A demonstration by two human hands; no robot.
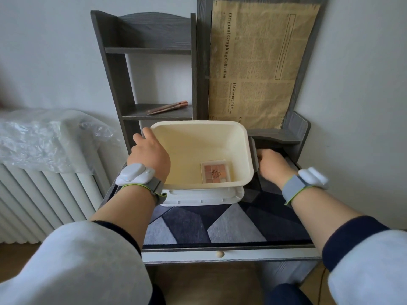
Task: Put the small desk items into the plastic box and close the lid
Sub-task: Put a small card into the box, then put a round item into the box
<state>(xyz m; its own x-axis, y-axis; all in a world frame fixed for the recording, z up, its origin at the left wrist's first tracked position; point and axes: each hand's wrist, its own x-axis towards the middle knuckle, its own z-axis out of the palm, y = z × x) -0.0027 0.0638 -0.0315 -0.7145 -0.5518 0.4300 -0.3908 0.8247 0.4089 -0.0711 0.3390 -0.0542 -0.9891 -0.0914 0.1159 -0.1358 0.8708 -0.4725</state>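
The cream plastic box (204, 148) stood open on the small desk, its long axis running left to right across the desk, mouth upward. Its white lid (202, 198) lay flat under the near edge, sticking out toward the person. Inside, in the near right corner, a small eyeshadow palette (214, 171) lay flat, its long side running front to back. The left hand (149, 153) rested against the box's far left rim, fingers loosely spread. The right hand (272, 165) reached into a dark cubby just right of the box; whether it gripped anything I couldn't tell. A copper-coloured pen-like tube (167, 107) lay on the grey shelf (157, 116) behind, pointing up to the right. A blue-grey geometric mat (220, 225) covered the desktop. A brown printed paper (257, 62) leaned upright at the back, and a white radiator (39, 194) stood left.
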